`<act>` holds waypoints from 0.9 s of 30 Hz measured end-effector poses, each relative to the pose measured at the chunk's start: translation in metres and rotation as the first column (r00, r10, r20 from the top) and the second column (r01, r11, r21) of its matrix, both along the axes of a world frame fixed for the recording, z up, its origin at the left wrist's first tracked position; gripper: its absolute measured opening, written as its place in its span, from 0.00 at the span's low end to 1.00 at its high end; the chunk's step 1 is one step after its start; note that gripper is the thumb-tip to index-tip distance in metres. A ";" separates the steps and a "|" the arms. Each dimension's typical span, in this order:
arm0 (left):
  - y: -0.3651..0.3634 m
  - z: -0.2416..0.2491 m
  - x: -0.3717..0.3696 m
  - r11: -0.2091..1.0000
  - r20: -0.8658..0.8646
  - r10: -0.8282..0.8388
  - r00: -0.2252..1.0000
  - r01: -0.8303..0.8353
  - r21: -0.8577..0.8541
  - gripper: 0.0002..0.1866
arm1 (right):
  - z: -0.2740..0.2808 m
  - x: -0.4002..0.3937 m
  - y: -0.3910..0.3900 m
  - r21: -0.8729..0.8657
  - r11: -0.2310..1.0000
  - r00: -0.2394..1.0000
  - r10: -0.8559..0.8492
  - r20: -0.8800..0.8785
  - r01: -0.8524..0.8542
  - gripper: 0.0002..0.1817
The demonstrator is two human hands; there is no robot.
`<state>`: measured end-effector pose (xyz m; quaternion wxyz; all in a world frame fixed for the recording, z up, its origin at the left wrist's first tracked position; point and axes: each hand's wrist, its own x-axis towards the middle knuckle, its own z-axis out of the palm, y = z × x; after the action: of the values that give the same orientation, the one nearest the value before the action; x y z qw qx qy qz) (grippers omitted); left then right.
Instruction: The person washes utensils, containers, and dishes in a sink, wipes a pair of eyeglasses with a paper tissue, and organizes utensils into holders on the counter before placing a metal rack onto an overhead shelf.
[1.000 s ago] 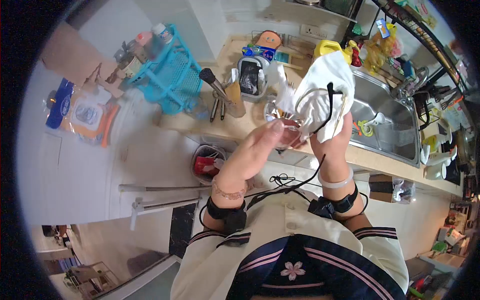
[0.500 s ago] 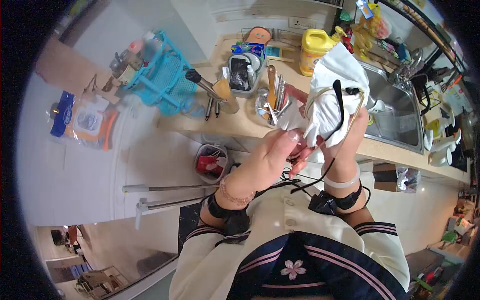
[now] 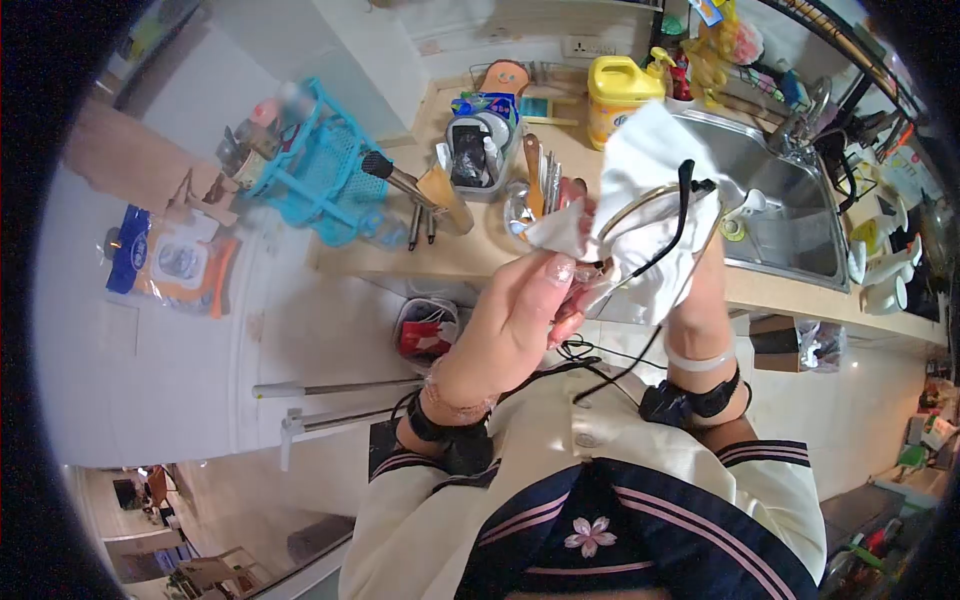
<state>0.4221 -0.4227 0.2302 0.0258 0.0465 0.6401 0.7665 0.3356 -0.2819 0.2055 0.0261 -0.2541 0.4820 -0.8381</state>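
A pair of eyeglasses [image 3: 640, 200] with thin gold rims and black temple arms is held up in front of me, over the counter's edge. My left hand [image 3: 530, 300] is closed, thumb and fingers pinching the near lens area with a corner of white tissue [image 3: 650, 140] against it. The tissue spreads behind and around the frame. My right hand [image 3: 710, 260] is raised behind it, supporting the tissue and the glasses' far side; most of its fingers are covered. One black arm points upward across the tissue.
Beyond my hands, the counter [image 3: 390, 262] carries a utensil holder [image 3: 520, 210], a plastic tub [image 3: 475, 160] and a yellow pump jug [image 3: 620, 95]. At right is a steel sink [image 3: 790, 240]. A blue basket [image 3: 330, 170] is at left; a bin [image 3: 425, 335] stands below.
Both hands have shifted slightly left with the glasses and tissue. The glasses have turned a little, so more of the gold rim shows. The left hand still pinches them.
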 end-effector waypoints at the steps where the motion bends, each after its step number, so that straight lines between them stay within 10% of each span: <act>1: -0.001 0.004 0.000 0.999 -0.002 -0.020 1.000 0.020 -0.029 0.18 | 0.004 0.002 -0.001 -0.020 1.000 1.000 0.018 0.001 -0.018 0.20; 3: 0.005 -0.003 0.003 0.973 -0.199 0.009 0.980 -0.054 -0.222 0.18 | 0.011 0.004 -0.001 0.001 1.000 1.000 0.013 -0.014 -0.013 0.20; 6: 0.005 0.002 0.002 0.986 -0.045 -0.089 0.995 0.082 -0.144 0.18 | 0.006 0.009 0.003 0.338 0.857 0.908 -0.296 -0.298 0.390 0.27; 9: 0.007 0.006 -0.002 0.988 0.092 -0.151 0.984 0.148 0.033 0.18 | -0.012 -0.009 0.005 0.146 0.861 0.865 -0.451 -0.219 0.486 0.25; 16: -0.019 0.001 -0.003 0.802 -0.526 0.026 0.850 -0.332 -0.497 0.15 | -0.059 -0.047 0.049 0.201 0.853 0.854 -0.405 -0.327 0.482 0.33; 18: -0.030 0.005 0.001 0.845 -0.549 0.048 0.834 -0.327 -0.423 0.20 | -0.053 -0.041 0.052 0.235 0.727 0.748 -0.537 -0.390 0.645 0.26; 21: -0.040 0.030 0.007 0.766 -0.682 0.006 0.732 -0.441 -0.467 0.30 | -0.048 -0.058 0.072 0.053 0.687 0.681 -0.703 -0.205 0.725 0.14; 24: -0.037 0.029 0.007 0.755 -0.751 0.118 0.649 -0.550 -0.356 0.33 | -0.044 -0.070 0.096 -0.206 0.826 0.851 -0.515 0.103 0.525 0.21; 27: -0.038 0.029 0.010 0.707 -0.745 0.089 0.661 -0.569 -0.420 0.39 | -0.036 -0.067 0.101 -0.001 0.709 0.709 -0.705 -0.025 0.705 0.21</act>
<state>0.4320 -0.4604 0.2589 -0.3437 0.1852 0.8153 0.4277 0.2682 -0.1812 0.1698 -0.3000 -0.0609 0.5462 -0.7797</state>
